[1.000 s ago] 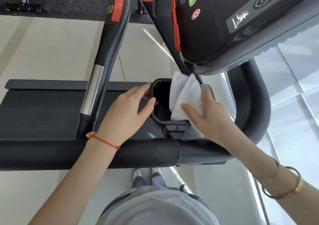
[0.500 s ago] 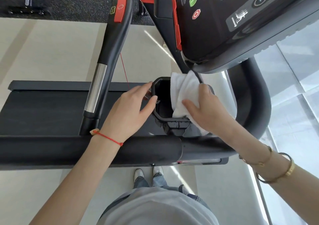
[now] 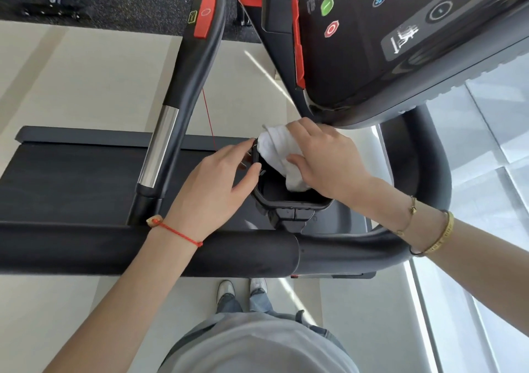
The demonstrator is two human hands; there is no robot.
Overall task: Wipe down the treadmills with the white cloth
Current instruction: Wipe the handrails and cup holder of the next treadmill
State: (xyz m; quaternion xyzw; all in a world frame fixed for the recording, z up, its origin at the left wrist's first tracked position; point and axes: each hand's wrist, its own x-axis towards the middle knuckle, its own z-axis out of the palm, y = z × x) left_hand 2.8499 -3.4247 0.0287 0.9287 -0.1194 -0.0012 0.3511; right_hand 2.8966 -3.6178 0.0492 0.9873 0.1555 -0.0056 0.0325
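here right hand [image 3: 326,157] presses white cloth [image 3: 282,155] into cup holder [image 3: 297,203]

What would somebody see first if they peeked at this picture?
Right in the middle, the right hand pushes a white cloth into a black cup holder, while the left hand grips the holder's left rim. Above them hangs the treadmill's dark console with a green button and a red stop button. A bright red patch marks the black handle at upper left.
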